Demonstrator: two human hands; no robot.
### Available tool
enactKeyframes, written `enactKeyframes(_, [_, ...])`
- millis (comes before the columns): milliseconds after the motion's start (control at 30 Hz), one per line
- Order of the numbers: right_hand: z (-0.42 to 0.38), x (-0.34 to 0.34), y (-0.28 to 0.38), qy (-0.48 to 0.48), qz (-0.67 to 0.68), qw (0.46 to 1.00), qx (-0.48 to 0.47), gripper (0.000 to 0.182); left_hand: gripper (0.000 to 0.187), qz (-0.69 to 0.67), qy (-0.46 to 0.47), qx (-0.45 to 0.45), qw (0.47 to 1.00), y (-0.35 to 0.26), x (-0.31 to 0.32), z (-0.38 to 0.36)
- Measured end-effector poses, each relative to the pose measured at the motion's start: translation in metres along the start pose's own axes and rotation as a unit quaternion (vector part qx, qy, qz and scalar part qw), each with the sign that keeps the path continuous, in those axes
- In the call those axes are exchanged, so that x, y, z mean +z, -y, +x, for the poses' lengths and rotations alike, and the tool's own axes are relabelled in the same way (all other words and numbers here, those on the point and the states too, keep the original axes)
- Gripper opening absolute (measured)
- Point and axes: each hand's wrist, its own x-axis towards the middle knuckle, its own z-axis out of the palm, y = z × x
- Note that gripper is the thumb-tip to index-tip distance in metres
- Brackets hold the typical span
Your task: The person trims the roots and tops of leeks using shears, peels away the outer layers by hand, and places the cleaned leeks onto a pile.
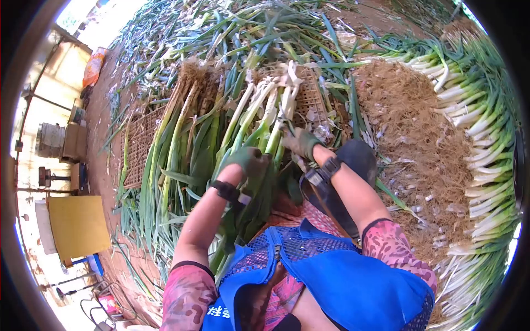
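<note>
Both my hands wear dark green gloves. My left hand (248, 161) is closed around the leaves of long green onions (243, 124), whose white ends point away from me. My right hand (301, 142) is curled against the white stalk of one of them, fingers bent around it; the fingertips are partly hidden. To the left lies a bunch of untrimmed green onions (171, 143) with brown roots (193, 77) at the far end. Beneath these bunches, a tan lattice crate (309, 96) shows at the right.
Loose green leaves (232, 27) are heaped ahead. At right, cut-off roots (411, 121) form a brown pile, bordered by a curved row of white-stemmed green onions (483, 154). A yellow board (80, 226) and a brown box (74, 142) stand at left on the dirt floor (102, 138).
</note>
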Motion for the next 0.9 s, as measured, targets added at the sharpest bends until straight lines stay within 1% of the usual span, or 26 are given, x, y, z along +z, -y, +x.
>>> enactKeyframes(33, [-0.002,0.007,-0.01,-0.001,-0.017,1.0,0.003,0.051,0.047,-0.099,0.069,-0.048,0.991,0.003,-0.026,-0.005])
enactKeyframes(67, [-0.01,0.008,-0.012,-0.011,-0.024,1.0,0.004,0.053,0.04,-0.116,0.027,-0.056,0.991,0.043,-0.019,0.019])
enactKeyframes(100, [-0.019,0.009,-0.014,-0.021,-0.032,0.999,0.007,0.056,0.034,-0.044,-0.097,-0.027,0.994,0.084,-0.018,0.042])
enactKeyframes(133, [-0.028,0.01,-0.015,-0.032,-0.04,0.999,0.009,0.06,0.032,-0.056,-0.166,-0.074,0.982,0.104,-0.032,0.044])
enactKeyframes(167, [-0.035,0.009,-0.012,-0.041,-0.042,0.998,0.006,0.058,0.032,0.012,-0.197,-0.151,0.969,0.118,-0.043,0.044])
enactKeyframes(200, [-0.04,0.009,-0.011,-0.049,-0.043,0.998,0.005,0.057,0.038,-0.005,-0.158,-0.189,0.969,0.152,-0.042,0.053])
enactKeyframes(233, [-0.046,0.008,-0.007,-0.038,-0.032,0.999,0.013,0.056,0.039,0.009,-0.139,-0.206,0.969,0.185,-0.027,0.064])
enactKeyframes(267, [-0.052,0.006,-0.001,-0.029,-0.021,0.999,0.02,0.055,0.041,0.024,-0.12,-0.222,0.967,0.19,-0.023,0.063])
enactKeyframes(300, [-0.053,0.006,0.002,-0.021,-0.008,0.999,0.028,0.055,0.042,0.06,-0.109,-0.209,0.97,0.19,-0.013,0.063])
enactKeyframes(333, [-0.052,0.008,0.001,-0.02,-0.009,0.999,0.028,0.054,0.044,0.096,-0.097,-0.196,0.971,0.168,-0.011,0.057])
enactKeyframes(367, [-0.051,0.012,-0.001,-0.019,-0.011,0.999,0.03,0.054,0.046,0.106,-0.093,-0.209,0.968,0.167,0.004,0.07])
enactKeyframes(400, [-0.05,0.014,-0.002,-0.018,-0.012,0.999,0.031,0.054,0.045,0.104,-0.136,-0.197,0.965,0.186,0.028,0.088])
enactKeyframes(433, [-0.052,0.015,0.0,-0.027,-0.017,0.999,0.017,0.055,0.046,0.079,-0.132,-0.206,0.966,0.184,0.024,0.089])
enactKeyframes(567, [-0.069,0.025,0.006,0.026,0.078,0.997,-0.012,0.059,0.049,-0.06,-0.119,-0.212,0.968,0.165,-0.003,0.064])
enactKeyframes(667, [-0.075,0.029,0.001,0.017,0.084,0.996,-0.027,0.059,0.049,-0.076,-0.114,-0.216,0.967,0.173,0.003,0.072])
enactKeyframes(700, [-0.08,0.025,0.0,0.033,0.096,0.995,0.009,0.061,0.046,-0.157,-0.101,-0.202,0.961,0.18,0.0,0.07])
enactKeyframes(733, [-0.081,0.023,-0.003,0.023,0.097,0.995,-0.001,0.061,0.042,-0.235,-0.085,-0.189,0.95,0.192,-0.005,0.064])
enactKeyframes(767, [-0.082,0.022,-0.01,0.014,0.1,0.995,-0.01,0.06,0.038,-0.235,-0.14,-0.133,0.953,0.232,0.007,0.079])
enactKeyframes(800, [-0.084,0.023,-0.014,0.006,0.106,0.994,-0.02,0.06,0.036,-0.32,-0.159,-0.07,0.931,0.228,-0.01,0.059])
enactKeyframes(833, [-0.089,0.02,-0.01,-0.018,0.098,0.994,-0.042,0.038,0.032,-0.336,-0.156,-0.063,0.927,0.215,-0.035,0.034])
enactKeyframes(867, [-0.09,0.022,-0.013,-0.007,0.137,0.99,-0.039,0.035,0.032,-0.371,-0.151,-0.02,0.916,0.223,-0.049,0.021])
enactKeyframes(900, [-0.091,0.022,-0.019,0.002,0.175,0.984,-0.035,0.032,0.034,-0.39,-0.137,-0.033,0.91,0.203,-0.079,-0.008])
